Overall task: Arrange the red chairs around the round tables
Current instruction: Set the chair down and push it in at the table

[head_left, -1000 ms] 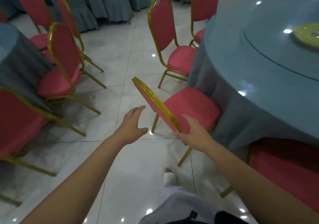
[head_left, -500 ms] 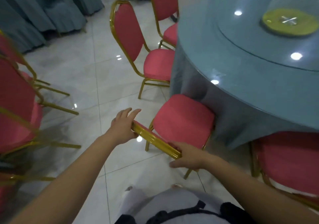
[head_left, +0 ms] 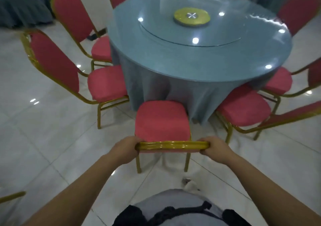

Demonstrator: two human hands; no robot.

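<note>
Left hand (head_left: 124, 151) and right hand (head_left: 216, 150) each grip one end of the gold top rail of the red chair (head_left: 161, 121), which faces the round counter (head_left: 173, 60); its seat apparently touches the blue cloth (head_left: 156, 86).

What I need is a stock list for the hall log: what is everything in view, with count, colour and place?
held chair: one, red with gold frame, straight ahead, seat toward the table.
other chairs: at least seven, red with gold frames, ringing the table, several cut off.
round table: one, grey-blue cloth, centre.
glass turntable: one, clear, on the tabletop.
hub disc: one, yellow-green, middle of the turntable.
floor: one, white glossy tiles, all around.
draped covers: several, grey-blue, upper left.
left hand: one, gripping the held chair's top rail, left end.
right hand: one, gripping the same rail, right end.
</note>
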